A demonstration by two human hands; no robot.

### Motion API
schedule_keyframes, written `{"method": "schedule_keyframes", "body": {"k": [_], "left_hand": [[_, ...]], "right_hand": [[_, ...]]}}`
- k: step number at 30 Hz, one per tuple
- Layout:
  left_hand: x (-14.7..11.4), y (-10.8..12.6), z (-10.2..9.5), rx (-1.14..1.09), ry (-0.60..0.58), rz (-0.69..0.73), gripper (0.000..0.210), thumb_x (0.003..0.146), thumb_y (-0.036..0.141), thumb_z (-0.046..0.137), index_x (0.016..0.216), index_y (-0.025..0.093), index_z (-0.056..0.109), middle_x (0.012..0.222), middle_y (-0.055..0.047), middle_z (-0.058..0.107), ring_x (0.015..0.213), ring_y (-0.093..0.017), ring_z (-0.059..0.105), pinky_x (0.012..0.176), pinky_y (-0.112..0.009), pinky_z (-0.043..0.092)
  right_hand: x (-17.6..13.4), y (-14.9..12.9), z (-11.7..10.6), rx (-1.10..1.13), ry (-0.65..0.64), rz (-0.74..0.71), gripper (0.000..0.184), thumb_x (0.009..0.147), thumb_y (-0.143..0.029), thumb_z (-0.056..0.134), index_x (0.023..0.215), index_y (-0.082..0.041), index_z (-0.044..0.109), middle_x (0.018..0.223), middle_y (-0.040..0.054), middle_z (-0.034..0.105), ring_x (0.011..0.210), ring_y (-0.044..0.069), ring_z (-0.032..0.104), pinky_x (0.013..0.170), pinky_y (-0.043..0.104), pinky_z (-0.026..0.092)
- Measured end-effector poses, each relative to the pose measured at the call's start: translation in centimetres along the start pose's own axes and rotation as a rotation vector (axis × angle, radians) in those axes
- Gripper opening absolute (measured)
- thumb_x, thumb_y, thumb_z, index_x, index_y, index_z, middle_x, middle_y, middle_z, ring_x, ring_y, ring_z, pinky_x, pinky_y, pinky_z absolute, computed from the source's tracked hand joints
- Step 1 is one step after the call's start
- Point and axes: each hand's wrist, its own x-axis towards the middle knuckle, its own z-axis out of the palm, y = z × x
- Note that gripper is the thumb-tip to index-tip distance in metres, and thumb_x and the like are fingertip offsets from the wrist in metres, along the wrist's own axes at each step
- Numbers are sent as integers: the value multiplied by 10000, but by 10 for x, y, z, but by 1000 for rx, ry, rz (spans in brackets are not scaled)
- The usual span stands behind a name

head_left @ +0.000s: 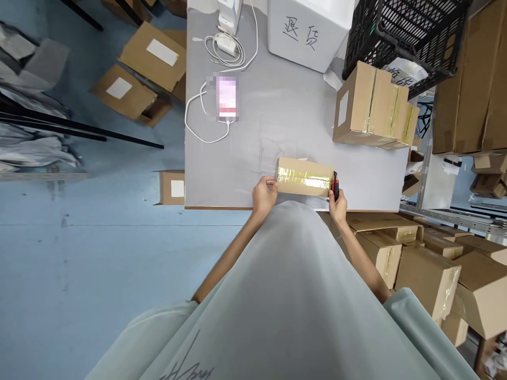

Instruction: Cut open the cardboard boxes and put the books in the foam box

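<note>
A small cardboard box, sealed along its top with shiny yellowish tape, lies near the front edge of the grey table. At its left end is my left hand, fingers curled and closed against the box's edge. My right hand is wrapped round a red and black box cutter, held upright at the right end of the same box. Whether the blade is out is too small to tell.
On the table are a phone on a white cable, a coiled charger, a white bin with handwriting, taped boxes and a black crate. More cartons are piled at right; others stand left.
</note>
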Motion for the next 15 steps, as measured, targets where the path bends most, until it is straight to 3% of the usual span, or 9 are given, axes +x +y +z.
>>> {"method": "schedule_keyframes", "body": {"k": [3,8,12,15], "left_hand": [[0,-6,-1,-95,-38,1,264,968,227,599,1204,215,716,1086,-73,794,1080,-249,767,826,-363,665],[0,-18,-4,-107,-57,69,208,940,249,630,1118,225,735,1086,-77,789,1073,-256,750,868,-392,675],[3,-26,-4,-77,-81,133,192,941,273,624,1092,231,734,1108,-77,789,1050,-256,742,944,-423,660],[5,-28,-4,-86,-101,156,189,947,282,610,1091,228,721,1107,-79,784,1049,-255,738,967,-427,651]], "right_hand": [[-2,-7,-7,-2,42,49,554,1120,-642,330,1285,-191,608,999,120,774,804,292,744,752,378,579],[-4,-50,-29,-243,85,-159,498,1152,-525,338,1378,-202,642,1313,182,741,979,301,744,800,380,567],[6,-113,-35,-404,-199,-411,464,1191,-477,366,1491,-242,632,1279,125,798,1085,294,758,805,340,545],[17,-152,-33,-570,-376,-515,470,1211,-475,336,1485,-265,656,1273,104,815,1095,290,767,786,329,517]]}}
